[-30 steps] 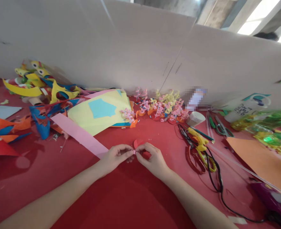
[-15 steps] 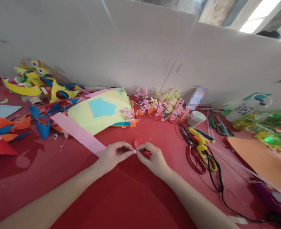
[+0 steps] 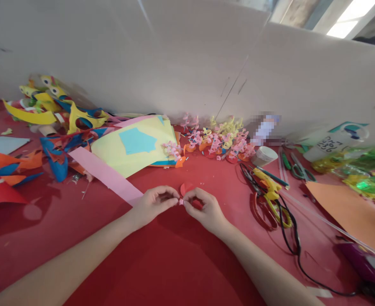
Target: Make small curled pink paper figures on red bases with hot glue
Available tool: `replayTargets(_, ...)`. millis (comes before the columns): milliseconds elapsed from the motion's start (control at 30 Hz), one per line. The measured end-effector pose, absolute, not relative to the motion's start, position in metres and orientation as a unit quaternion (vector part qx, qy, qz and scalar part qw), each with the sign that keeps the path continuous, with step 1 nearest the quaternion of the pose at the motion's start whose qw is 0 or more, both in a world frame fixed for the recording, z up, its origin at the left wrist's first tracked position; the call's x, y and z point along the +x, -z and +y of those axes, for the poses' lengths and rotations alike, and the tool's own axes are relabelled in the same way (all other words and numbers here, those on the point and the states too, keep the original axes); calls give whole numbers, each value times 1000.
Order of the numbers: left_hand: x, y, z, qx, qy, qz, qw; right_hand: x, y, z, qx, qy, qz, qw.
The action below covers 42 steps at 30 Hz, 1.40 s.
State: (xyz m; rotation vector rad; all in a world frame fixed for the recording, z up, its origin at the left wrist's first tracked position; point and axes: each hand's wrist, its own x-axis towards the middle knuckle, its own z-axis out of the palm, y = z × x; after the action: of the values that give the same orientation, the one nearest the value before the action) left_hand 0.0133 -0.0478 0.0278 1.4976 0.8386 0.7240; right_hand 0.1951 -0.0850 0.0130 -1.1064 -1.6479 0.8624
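Between the fingertips of my left hand (image 3: 157, 203) and my right hand (image 3: 203, 206) is a small pink paper piece (image 3: 181, 202), star-like in outline. Both hands are closed in a pinch on it, thumb against fingers, just above the red table (image 3: 162, 263). Right behind the fingertips lies a red paper disc (image 3: 186, 188), partly covered by my right hand. A long pink paper strip (image 3: 107, 176) runs up to the left from beside my left wrist.
At the back stand several pink and yellow paper curls (image 3: 225, 138) by a white wall (image 3: 162, 59). Yellow card sheets (image 3: 111, 148) lie left of them. To the right are red-handled scissors (image 3: 264, 214), a white roll (image 3: 264, 156), orange paper (image 3: 343, 204) and a purple device (image 3: 362, 263) with a black cord.
The view has shifted slightly. Both hands stay pinched on the small pink piece, with only a slight change in the fingers.
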Motion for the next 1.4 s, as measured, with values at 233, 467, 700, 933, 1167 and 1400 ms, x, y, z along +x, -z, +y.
replayTargets(233,10,-29,-44,605,-297,361,644,198,-7,-82,-400,-501,-626,444)
replayTargets(467,11,-34,-46,623,-267,350,646,200,-5,-80,-420,-541,-600,414)
replayTargets(700,11,-28,-48,621,-261,352,649,199,-2,-79,-417,-538,-600,420)
replayTargets(933,14,-26,-47,525,-327,372,692,197,-3,-76,-425,-509,-595,454)
replayTargets(1167,12,-26,-37,310,-411,378,769,194,-8,-80,-468,-460,-661,364)
replayTargets(1400,18,-18,-51,534,-407,378,638,193,-1,-78,-455,-433,-629,458)
